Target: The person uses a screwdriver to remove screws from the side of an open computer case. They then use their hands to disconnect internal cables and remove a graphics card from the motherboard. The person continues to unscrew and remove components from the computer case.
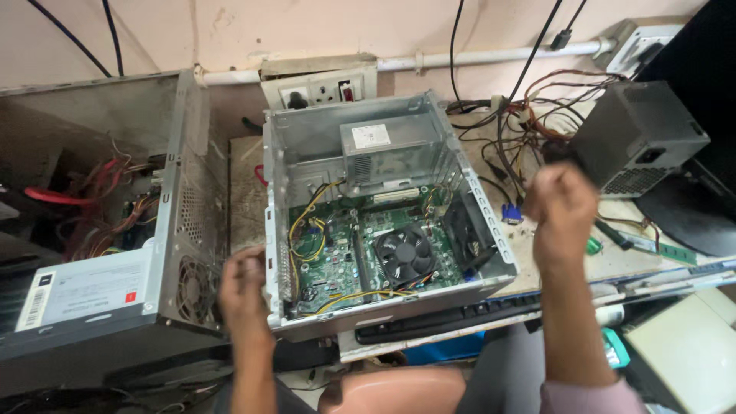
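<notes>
An open grey desktop computer case (475,199) lies on its side on the workbench, showing a green motherboard (337,245), a black cooler fan (404,254) and a silver power supply (387,149). My left hand (244,291) grips the case's near left corner. Blurred by motion, my right hand (562,211) hangs in the air just right of the case with its fingers curled; I see nothing in it.
A second open computer case (146,230) stands at the left with loose wires inside. A grey power supply unit (640,134) and tangled cables (529,115) lie at the right. A black keyboard (452,316) sits under the case's front edge. A wall socket board (322,90) is behind.
</notes>
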